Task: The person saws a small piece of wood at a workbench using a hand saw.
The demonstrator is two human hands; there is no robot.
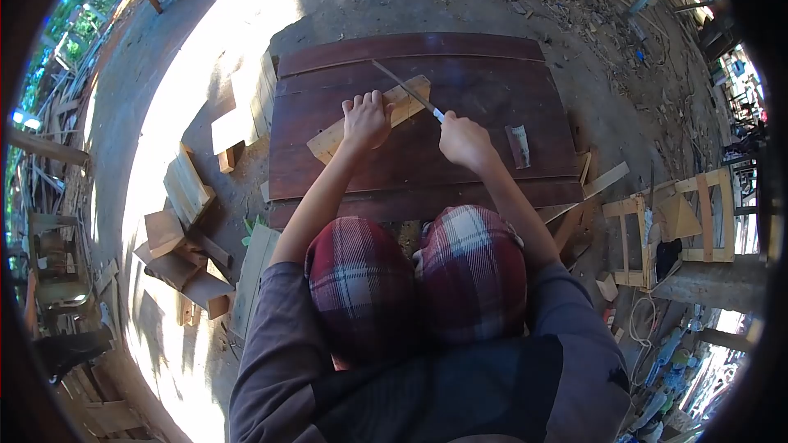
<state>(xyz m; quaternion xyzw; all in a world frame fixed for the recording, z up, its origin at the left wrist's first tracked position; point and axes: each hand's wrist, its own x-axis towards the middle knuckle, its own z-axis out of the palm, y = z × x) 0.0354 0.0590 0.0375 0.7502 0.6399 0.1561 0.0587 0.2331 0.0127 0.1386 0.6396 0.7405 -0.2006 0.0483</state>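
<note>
A light wooden board [330, 141] lies slanted on a dark reddish-brown wooden table [468, 82]. My left hand [367, 120] rests on the middle of this board with its fingers bent over the upper edge. In my right hand [465, 139], closed around the handle, is a long thin metal tool [405, 86], either a file or a narrow blade. The tool crosses the board near its upper right end, and its tip points to the upper left. To the right of my right hand, a small worn strip [519, 146] lies on the table.
Wood offcuts [187, 184] and blocks [164, 231] are scattered on the ground at the left. Wooden frames [707, 217] stand at the right, near a loose cord [643, 321]. My knees [472, 267] are against the table's near side. Wood scraps litter the upper right.
</note>
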